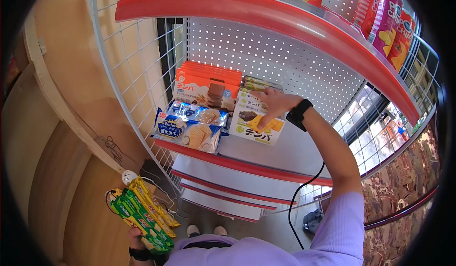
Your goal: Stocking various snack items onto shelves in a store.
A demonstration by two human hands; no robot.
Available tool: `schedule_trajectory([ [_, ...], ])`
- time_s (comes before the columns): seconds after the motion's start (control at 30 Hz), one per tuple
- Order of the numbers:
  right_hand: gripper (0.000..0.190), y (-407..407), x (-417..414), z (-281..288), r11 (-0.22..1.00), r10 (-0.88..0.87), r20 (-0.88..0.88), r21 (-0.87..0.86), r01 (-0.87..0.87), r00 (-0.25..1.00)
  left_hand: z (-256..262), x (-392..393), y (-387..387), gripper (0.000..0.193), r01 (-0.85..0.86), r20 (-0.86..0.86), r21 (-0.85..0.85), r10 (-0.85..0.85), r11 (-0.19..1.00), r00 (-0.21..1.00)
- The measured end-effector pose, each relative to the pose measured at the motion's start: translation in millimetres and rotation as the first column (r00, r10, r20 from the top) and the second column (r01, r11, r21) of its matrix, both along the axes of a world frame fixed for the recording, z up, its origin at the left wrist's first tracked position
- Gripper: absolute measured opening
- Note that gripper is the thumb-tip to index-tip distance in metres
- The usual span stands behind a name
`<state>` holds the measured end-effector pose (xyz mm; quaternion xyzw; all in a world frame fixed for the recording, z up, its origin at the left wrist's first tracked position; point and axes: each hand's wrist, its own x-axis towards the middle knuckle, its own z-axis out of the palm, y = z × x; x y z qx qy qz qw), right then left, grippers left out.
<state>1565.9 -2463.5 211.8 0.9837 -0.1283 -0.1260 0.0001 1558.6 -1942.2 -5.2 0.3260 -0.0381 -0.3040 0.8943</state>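
My left hand (135, 239), low at the left, holds a bundle of long snack packets: green ones (142, 219) in front and yellow ones (153, 205) behind. My right hand (276, 103), wearing a black wristband, spreads its fingers over a row of white biscuit packages (245, 121) on the shelf. Its thumb lies over the front package's printed picture, and the fingertips are at the upper packages. Left of these lie blue-and-silver wafer packs (188, 132), with orange biscuit packages (206, 91) standing behind them. Dark green packs (262, 82) show partly behind the white ones.
Above hangs a red-edged upper shelf (228, 5) carrying chip canisters (386, 23) and other packets. White wire grids (133, 70) close both sides, with a perforated panel (285, 52) behind. Lower shelves (228, 187) sit beneath. A black cable (290, 209) hangs near my right arm.
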Motion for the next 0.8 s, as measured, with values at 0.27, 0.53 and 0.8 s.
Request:
schedule_trajectory([
  [0.27, 0.130, -8.1, 9.5, -11.7, 0.993, 0.002, 0.008, -0.116, -0.001, 1.000, 10.7, -8.7, -10.0, 0.083, -0.029, 0.015, -0.039, 0.030, 0.999, 0.999],
  [0.53, 0.126, -7.6, 0.9, 2.7, 0.977, 0.021, -0.108, 0.214, 0.002, 0.994, 5.8, -12.5, 1.0, 0.088, -0.065, 0.041, 0.014, 0.065, 0.998, 0.997],
  [0.8, 0.124, 1.8, -16.4, 2.0, 0.995, 0.073, -0.147, 0.085, -0.061, 0.986, 13.7, -14.5, 0.6, 0.088, -0.104, 0.060, 0.020, 0.102, 0.994, 0.993],
])
